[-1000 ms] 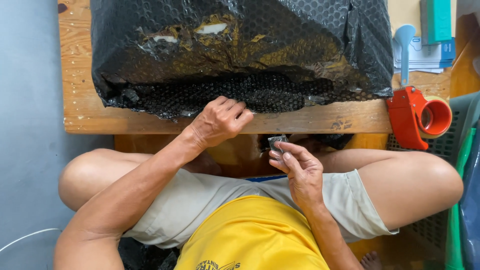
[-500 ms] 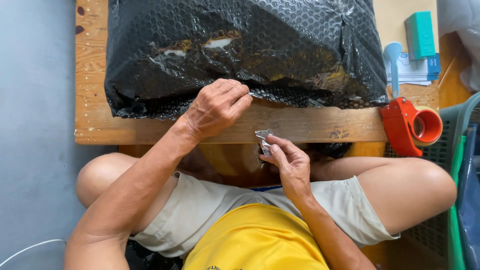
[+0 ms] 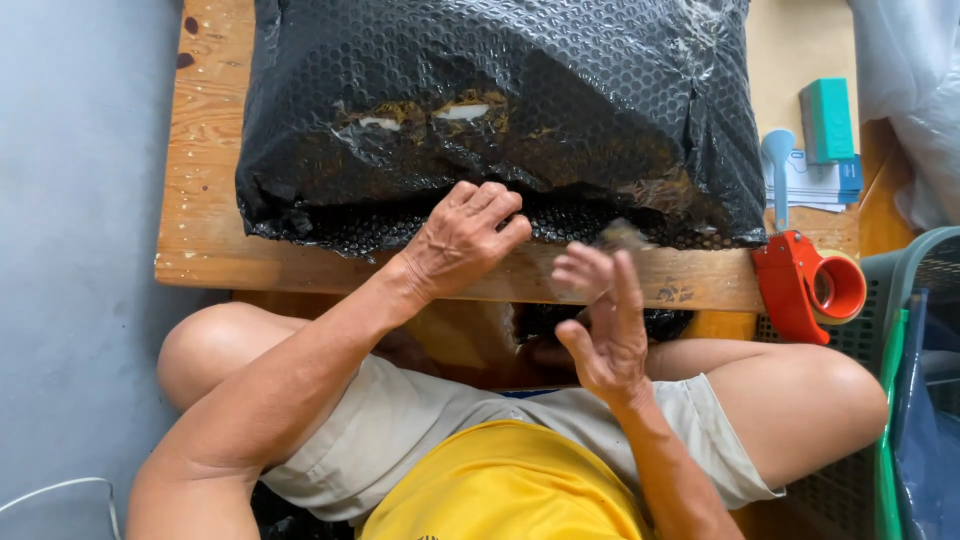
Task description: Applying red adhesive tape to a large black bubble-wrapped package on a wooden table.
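While the left hand (image 3: 462, 238) lies knuckles-up on the near edge of the black bubble-wrapped parcel (image 3: 500, 110), its fingers are curled loosely and press on the wrap without gripping anything. Just to the right of that parcel edge, the right hand (image 3: 598, 325) is raised over the front of the desk (image 3: 205, 180), fingers spread and mostly open; a small translucent scrap (image 3: 620, 236), blurred, sits at its fingertips right against the parcel's lower rim, and whether the fingers pinch it cannot be told.

The parcel itself covers most of the wooden desk, its near side showing torn, brownish patches in the wrap. To the right of the parcel, touching its lower corner, an orange-red tape dispenser (image 3: 808, 285) rests at the desk's edge. Beyond the parcel's right side lie a light blue tool (image 3: 779, 165) with a rounded head, some papers (image 3: 822, 185), and a teal box (image 3: 827, 120). Further right of the parcel stands a green-grey basket (image 3: 915, 300). Below the parcel, the person's bare knees, beige shorts and yellow shirt fill the view.
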